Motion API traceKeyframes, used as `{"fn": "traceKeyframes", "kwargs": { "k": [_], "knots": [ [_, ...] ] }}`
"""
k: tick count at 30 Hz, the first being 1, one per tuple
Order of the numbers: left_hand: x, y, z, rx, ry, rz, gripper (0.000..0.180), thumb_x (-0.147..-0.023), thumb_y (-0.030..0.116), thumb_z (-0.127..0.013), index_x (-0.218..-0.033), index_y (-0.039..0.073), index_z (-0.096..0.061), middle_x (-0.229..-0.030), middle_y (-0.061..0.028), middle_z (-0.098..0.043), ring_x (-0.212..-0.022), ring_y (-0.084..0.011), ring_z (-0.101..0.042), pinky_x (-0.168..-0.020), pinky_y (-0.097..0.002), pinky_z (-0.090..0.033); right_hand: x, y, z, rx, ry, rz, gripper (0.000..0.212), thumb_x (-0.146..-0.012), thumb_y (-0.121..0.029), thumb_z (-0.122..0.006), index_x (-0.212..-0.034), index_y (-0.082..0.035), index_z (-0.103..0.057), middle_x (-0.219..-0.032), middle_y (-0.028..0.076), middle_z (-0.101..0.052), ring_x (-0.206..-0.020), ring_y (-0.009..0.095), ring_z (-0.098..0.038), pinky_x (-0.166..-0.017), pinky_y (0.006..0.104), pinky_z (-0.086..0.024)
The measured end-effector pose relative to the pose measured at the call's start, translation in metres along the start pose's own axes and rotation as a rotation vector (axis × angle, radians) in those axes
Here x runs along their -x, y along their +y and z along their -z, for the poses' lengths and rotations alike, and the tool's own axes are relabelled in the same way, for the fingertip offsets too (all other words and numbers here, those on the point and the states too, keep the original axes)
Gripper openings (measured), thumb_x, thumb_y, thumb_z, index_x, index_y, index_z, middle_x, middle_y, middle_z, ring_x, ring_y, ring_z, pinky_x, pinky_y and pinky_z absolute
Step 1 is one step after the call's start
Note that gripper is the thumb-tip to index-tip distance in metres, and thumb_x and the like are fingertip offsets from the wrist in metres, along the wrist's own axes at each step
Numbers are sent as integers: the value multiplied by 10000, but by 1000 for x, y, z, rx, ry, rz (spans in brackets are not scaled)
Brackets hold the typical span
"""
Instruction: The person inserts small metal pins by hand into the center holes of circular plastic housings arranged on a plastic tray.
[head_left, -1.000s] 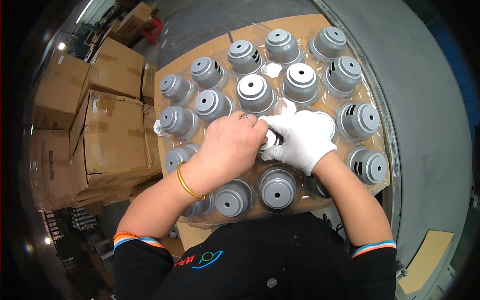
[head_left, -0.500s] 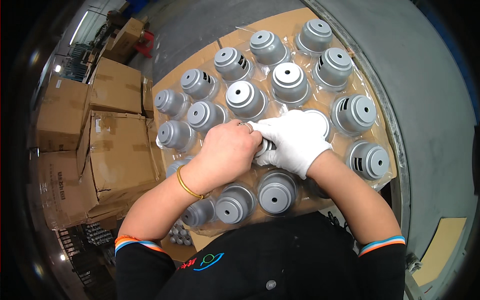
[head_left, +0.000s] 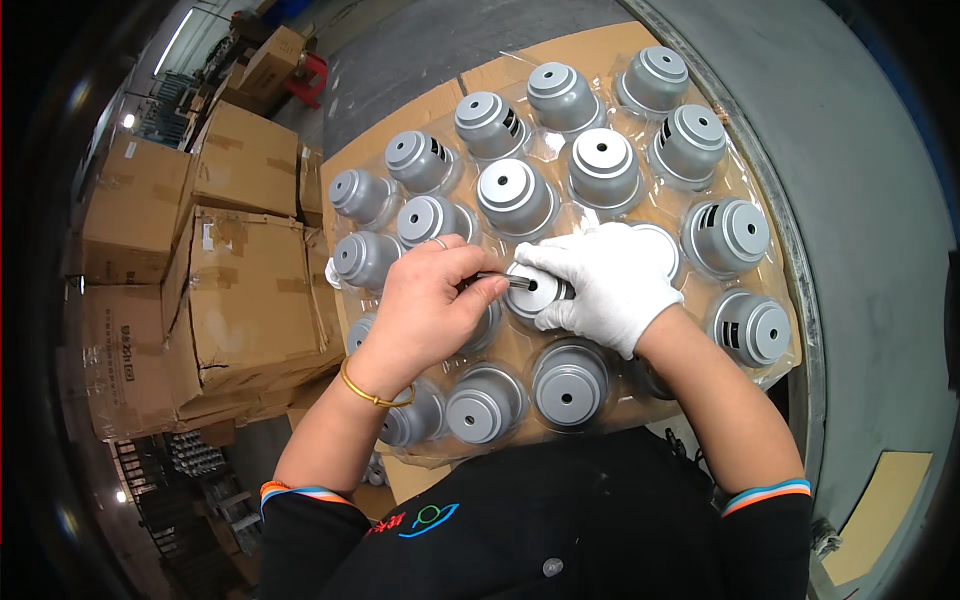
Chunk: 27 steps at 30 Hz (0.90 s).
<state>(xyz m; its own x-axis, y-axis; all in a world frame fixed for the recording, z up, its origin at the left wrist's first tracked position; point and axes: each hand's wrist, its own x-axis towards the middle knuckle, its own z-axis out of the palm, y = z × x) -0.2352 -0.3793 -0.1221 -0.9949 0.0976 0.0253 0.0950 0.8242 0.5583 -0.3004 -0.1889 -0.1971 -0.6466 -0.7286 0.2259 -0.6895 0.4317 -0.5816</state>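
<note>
Your left grip [head_left: 432,298] pinches a slim dark tool [head_left: 512,281] at the hole [head_left: 533,286] in a gray cup [head_left: 538,299] among similar cups [head_left: 568,378] on a clear plastic tray [head_left: 655,206]; your gloved right grip [head_left: 612,285] clasps that cup, apparently to steady it.

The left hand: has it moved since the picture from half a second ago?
Yes, leftward: judged against the grey cup beyond and to the right of it, the left hand now sits farther left.

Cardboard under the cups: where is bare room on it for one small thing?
The cardboard shows a narrow bare strip between the back cups and the floor. Around the left hand and right hand, cups stand close: crowded.
</note>
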Motion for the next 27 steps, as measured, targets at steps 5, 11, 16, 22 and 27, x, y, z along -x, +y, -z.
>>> {"fn": "traceKeyframes", "kwargs": {
  "k": [5, 11, 16, 22, 27],
  "knots": [
    [0, -1, -12, -35, 6, -42, 140, -738, 57, -737, -870, 37, -695, -692, -63, -557, -635, -192, -527, -599, -317, -438, -2, -1, 2, -9, 5, 18, 349, -745, -369, -704, -1045, -204, -635, -932, 31, -688, -828, 285, -661, -693, 435, -494],
    [-6, 23, -28, -455, 44, -377, 146, -629, -4, -656, -718, 57, -557, -717, -86, -539, -729, -280, -584, -616, -370, -489, -3, -3, 7, 30, -17, -3, 212, -756, -302, -678, -915, -178, -615, -842, 64, -677, -786, 324, -650, -658, 449, -485],
    [-19, 20, -29, -532, -43, -333, 97, -648, 45, -635, -695, 52, -550, -706, -89, -558, -732, -284, -593, -621, -391, -497, -6, -3, 8, -3, -64, -93, 170, -754, -288, -668, -889, -186, -651, -827, 74, -690, -753, 338, -652, -641, 451, -491],
    [-12, 10, -38, -504, -40, -343, 102, -705, 67, -653, -701, 47, -553, -701, -86, -570, -730, -294, -596, -633, -410, -498, -4, -1, 1, -19, -25, -66, 188, -753, -307, -672, -916, -212, -671, -835, 68, -695, -748, 324, -659, -640, 447, -497],
    [-11, 29, 3, -401, -45, -336, 144, -727, 65, -695, -717, 34, -554, -691, -110, -550, -683, -276, -571, -604, -386, -468, -3, -3, 7, 62, -52, -77, 263, -744, -327, -685, -982, -219, -663, -887, 67, -697, -783, 318, -662, -673, 440, -500]
  ]
}}
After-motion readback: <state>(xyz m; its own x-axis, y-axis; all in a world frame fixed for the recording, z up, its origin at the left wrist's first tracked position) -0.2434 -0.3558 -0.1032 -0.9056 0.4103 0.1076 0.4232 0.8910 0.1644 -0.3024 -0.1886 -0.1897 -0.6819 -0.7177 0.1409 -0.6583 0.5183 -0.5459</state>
